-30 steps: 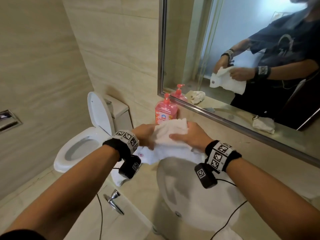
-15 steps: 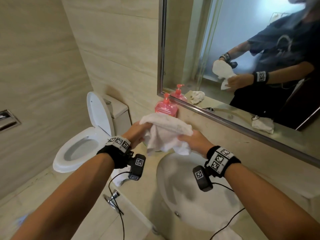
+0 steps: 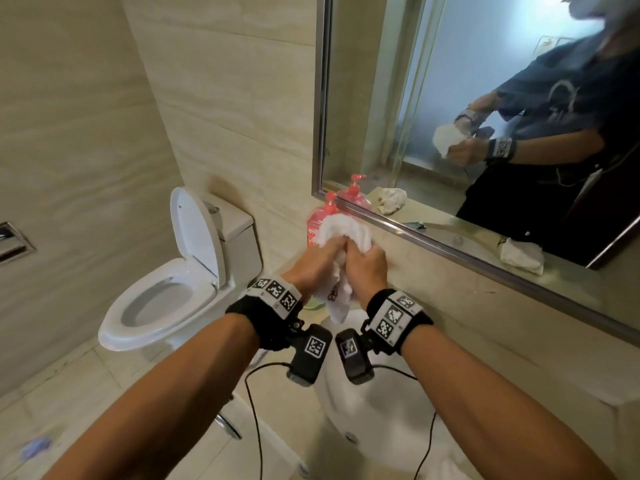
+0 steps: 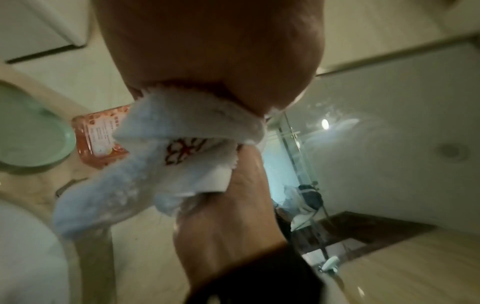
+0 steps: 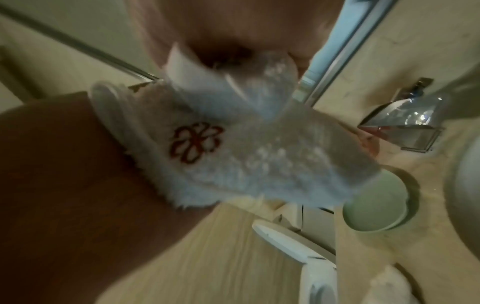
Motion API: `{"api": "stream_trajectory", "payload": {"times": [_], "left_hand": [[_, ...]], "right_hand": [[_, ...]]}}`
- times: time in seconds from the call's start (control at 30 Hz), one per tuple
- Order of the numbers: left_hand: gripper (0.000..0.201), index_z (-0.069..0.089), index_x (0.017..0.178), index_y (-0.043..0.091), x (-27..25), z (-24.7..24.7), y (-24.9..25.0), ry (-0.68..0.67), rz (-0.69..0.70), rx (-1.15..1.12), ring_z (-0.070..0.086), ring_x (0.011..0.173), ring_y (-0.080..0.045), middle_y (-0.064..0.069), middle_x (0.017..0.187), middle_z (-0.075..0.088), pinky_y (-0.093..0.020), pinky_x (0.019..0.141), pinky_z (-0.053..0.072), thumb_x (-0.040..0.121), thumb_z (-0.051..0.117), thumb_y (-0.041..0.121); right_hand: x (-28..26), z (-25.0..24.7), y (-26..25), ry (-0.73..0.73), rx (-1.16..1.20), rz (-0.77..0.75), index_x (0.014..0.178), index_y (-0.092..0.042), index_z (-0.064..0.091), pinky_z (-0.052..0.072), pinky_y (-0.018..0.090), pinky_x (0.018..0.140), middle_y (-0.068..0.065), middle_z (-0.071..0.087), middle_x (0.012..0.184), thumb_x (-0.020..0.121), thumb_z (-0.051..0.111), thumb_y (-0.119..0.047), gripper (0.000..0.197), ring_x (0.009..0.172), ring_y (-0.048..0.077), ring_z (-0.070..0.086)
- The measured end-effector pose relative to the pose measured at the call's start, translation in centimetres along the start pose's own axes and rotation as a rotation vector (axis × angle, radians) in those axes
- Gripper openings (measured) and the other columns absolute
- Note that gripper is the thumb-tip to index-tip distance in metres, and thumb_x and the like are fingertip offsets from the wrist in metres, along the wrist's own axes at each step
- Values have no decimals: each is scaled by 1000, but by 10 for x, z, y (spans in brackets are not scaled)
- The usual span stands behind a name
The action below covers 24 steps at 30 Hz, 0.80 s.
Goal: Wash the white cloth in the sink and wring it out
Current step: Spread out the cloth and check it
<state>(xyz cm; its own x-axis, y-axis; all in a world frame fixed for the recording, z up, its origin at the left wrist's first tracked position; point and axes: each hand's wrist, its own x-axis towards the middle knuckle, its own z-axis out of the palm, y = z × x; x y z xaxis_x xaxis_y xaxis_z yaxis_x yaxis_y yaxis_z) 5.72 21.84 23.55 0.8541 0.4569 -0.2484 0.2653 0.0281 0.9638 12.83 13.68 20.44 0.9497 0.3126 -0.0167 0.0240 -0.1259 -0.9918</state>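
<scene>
Both hands, left [image 3: 313, 265] and right [image 3: 367, 266], clench the bunched white terry cloth with a red flower emblem [image 3: 341, 233] above the white oval sink's [image 3: 381, 410] back rim, beside a pink pump soap bottle [image 3: 317, 220].

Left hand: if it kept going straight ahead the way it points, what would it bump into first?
Probably the pink bottle behind the cloth that the left hand grips; depth is unclear.

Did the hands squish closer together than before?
Yes. The left hand and right hand came together on the white cloth, above the sink.
</scene>
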Motion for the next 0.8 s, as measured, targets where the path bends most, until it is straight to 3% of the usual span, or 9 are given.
{"api": "stream_trajectory", "payload": {"times": [0.13, 0.2, 0.27, 0.33, 0.4, 0.5, 0.57, 0.7, 0.8], "left_hand": [[32, 60, 91, 17, 5, 3, -1, 82, 19, -52, 64, 105, -33, -19, 112, 67, -52, 97, 50, 99, 39, 40], [34, 63, 96, 17, 4, 9, -3, 28, 20, -73, 66, 102, -29, -14, 107, 69, -47, 95, 51, 96, 45, 45], [48, 69, 102, 17, 4, 10, -6, -81, 14, 12, 68, 100, -24, -6, 105, 72, -42, 96, 50, 85, 56, 60], [68, 72, 98, 21, 5, 1, -7, -183, 82, 407, 69, 88, -14, 1, 96, 74, -32, 84, 52, 68, 62, 81], [80, 71, 91, 16, 8, -13, -10, -186, 122, 905, 66, 73, -14, -3, 85, 72, -25, 63, 49, 53, 68, 86], [83, 50, 102, 15, 12, -30, -26, -77, 120, 1375, 57, 66, -17, 3, 76, 60, -26, 51, 38, 49, 81, 71], [79, 33, 114, 17, 15, -35, -35, 23, 154, 1415, 50, 59, -14, 6, 72, 52, -26, 46, 30, 63, 79, 57], [49, 28, 108, 26, 22, -45, -39, 36, 276, 1271, 48, 60, -12, 2, 87, 56, -26, 49, 28, 81, 66, 41], [33, 46, 106, 27, 25, -55, -37, -84, 289, 1200, 49, 77, -14, 6, 98, 46, -28, 66, 34, 87, 64, 48]], "right_hand": [[-14, 7, 17, -53, -4, -30, 85, -23, 66, 52, 19, 48, -3, 73, 71, 94, 63, -47, 26, 62, 6, 71], [-6, -2, 16, -43, -44, -28, 82, -18, 68, 51, 22, 47, -1, 72, 67, 96, 61, -45, 30, 61, 12, 72], [9, -18, 16, -90, -154, -14, 87, -11, 70, 57, 31, 57, 5, 73, 76, 97, 60, -37, 30, 75, 22, 73], [19, -34, 20, -181, -348, -53, 88, -11, 70, 60, 36, 65, 7, 73, 79, 95, 61, -37, 28, 81, 26, 73], [23, -48, 23, -279, -530, -106, 89, -16, 64, 54, 28, 59, -3, 70, 80, 86, 68, -52, 36, 77, 18, 70], [27, -65, 22, -437, -681, -105, 128, -16, 38, 45, 19, 68, -9, 53, 105, 66, 81, -67, 91, 90, 8, 56], [26, -71, 24, -575, -773, -232, 134, -22, 25, 42, 19, 72, -9, 46, 116, 62, 89, -58, 102, 97, 10, 52], [17, -76, 34, -744, -1064, -536, 119, -31, 32, 49, 41, 83, 2, 53, 124, 87, 73, -34, 52, 96, 28, 60], [17, -82, 33, -746, -1074, -560, 121, -26, 51, 48, 37, 84, 3, 48, 123, 97, 60, -40, 29, 90, 22, 56]]}}
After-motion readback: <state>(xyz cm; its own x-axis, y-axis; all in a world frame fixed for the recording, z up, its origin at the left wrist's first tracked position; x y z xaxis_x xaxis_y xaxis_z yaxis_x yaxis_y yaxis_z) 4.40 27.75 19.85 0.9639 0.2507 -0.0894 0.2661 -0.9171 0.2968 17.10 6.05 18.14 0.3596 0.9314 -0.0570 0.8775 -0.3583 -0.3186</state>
